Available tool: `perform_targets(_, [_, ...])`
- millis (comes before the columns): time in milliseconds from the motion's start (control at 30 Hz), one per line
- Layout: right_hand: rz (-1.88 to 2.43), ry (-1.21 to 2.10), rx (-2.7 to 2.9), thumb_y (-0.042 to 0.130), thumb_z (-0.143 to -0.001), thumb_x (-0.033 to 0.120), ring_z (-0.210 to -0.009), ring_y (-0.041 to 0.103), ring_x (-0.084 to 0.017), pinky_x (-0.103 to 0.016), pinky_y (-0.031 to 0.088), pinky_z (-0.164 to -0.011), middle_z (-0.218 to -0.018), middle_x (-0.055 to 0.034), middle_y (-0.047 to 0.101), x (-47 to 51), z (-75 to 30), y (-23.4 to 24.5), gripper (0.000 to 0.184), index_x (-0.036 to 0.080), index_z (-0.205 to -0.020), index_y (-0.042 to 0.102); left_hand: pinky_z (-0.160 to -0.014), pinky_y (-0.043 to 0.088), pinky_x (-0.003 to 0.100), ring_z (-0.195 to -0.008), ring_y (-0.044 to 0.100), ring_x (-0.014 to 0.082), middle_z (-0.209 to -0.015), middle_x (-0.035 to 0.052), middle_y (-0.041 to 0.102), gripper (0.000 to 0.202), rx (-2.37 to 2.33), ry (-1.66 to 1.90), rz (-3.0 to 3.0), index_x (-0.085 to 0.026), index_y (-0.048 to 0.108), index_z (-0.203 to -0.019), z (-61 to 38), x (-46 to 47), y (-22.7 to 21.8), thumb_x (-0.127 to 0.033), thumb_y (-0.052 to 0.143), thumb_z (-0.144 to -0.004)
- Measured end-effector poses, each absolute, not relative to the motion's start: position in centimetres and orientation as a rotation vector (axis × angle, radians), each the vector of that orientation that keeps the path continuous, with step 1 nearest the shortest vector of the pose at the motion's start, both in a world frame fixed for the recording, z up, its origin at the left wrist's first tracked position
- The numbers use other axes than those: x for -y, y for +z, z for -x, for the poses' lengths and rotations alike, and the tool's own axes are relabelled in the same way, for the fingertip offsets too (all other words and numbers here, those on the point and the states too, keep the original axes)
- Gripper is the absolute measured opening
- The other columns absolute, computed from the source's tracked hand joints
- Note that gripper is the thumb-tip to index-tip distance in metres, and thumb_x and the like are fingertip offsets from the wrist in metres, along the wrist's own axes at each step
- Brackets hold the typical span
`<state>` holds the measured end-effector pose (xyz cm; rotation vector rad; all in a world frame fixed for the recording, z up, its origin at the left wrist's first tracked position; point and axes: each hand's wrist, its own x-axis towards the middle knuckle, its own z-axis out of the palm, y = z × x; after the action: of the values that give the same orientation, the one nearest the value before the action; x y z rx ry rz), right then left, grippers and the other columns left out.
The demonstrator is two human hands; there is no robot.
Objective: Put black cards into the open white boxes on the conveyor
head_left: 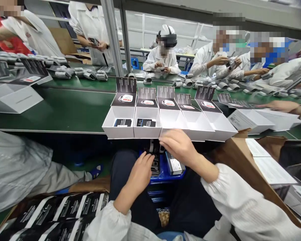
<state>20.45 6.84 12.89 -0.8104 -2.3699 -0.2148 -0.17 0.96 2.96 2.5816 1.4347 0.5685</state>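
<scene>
My left hand (pixel 140 172) reaches over a blue stool (pixel 163 177), its fingers stretched out over black printed packets (pixel 155 165). My right hand (pixel 179 147) is in front of the open white boxes (pixel 174 122), close to the near edge of the third one. Its fingers are bent together, and what they hold, if anything, does not show clearly. Beside the packets on the stool stands a stack of small cards (pixel 175 165). The two leftmost boxes of the row have dark cards (pixel 145 123) inside. All the box lids stand raised, with black printed inner faces.
A carton of black-and-white packets (pixel 65 209) sits at lower left. Another brown carton (pixel 251 167) with white boxes is at right. A co-worker's hand (pixel 281 106) touches boxes at the right. Grey wrapped devices (pixel 90 74) line the green bench (pixel 72 107); several people work beyond.
</scene>
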Motion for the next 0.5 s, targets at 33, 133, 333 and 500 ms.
perform_targets(33, [0.84,-0.181,2.428,0.053,-0.1,0.023,-0.095,0.064,-0.02,-0.039,0.046,-0.092,-0.097,-0.0082,0.071,-5.7,-21.7,11.2,0.015,0.018,-0.101,0.067,-0.109,0.044,0.049,-0.141,0.04,0.0288,-0.144,0.0142,0.053,0.058,-1.448,0.377,-2.578,-0.015,0.049,-0.138,-0.2,-0.6,1.8,-0.001,0.039,-0.083])
perform_targets(133, [1.141,-0.141,2.676,0.062,-0.095,0.034,-0.096,0.064,-0.026,-0.044,0.047,-0.091,-0.098,-0.0115,0.071,-2.5,-25.6,5.8,0.019,0.017,-0.096,0.068,-0.111,0.04,0.053,-0.145,0.033,0.0309,-0.152,0.0187,0.041,0.068,-1.481,-0.038,-2.554,-0.012,0.044,-0.144,-1.5,0.0,0.0,0.006,0.035,-0.079])
perform_targets(333, [1.331,-0.082,2.836,0.047,-0.097,0.009,-0.109,0.062,-0.024,-0.048,0.039,-0.108,-0.113,-0.0102,0.069,-0.2,-28.3,0.1,0.025,0.018,-0.108,0.068,-0.106,0.043,0.051,-0.135,0.048,0.0329,-0.131,0.0174,0.063,0.052,-1.484,-0.058,-2.65,-0.014,0.06,-0.128,-1.9,0.1,1.0,0.004,0.043,-0.083])
perform_targets(500, [1.415,0.024,2.77,0.051,-0.098,0.021,-0.078,0.065,-0.021,-0.039,0.049,-0.094,-0.078,-0.0045,0.068,-0.9,-27.8,1.0,0.024,0.018,-0.08,0.067,-0.094,0.052,0.041,-0.113,0.061,0.0255,-0.114,0.0108,0.068,0.041,-1.39,0.289,-2.72,-0.02,0.064,-0.119,-1.2,0.9,2.0,-0.001,0.05,-0.086])
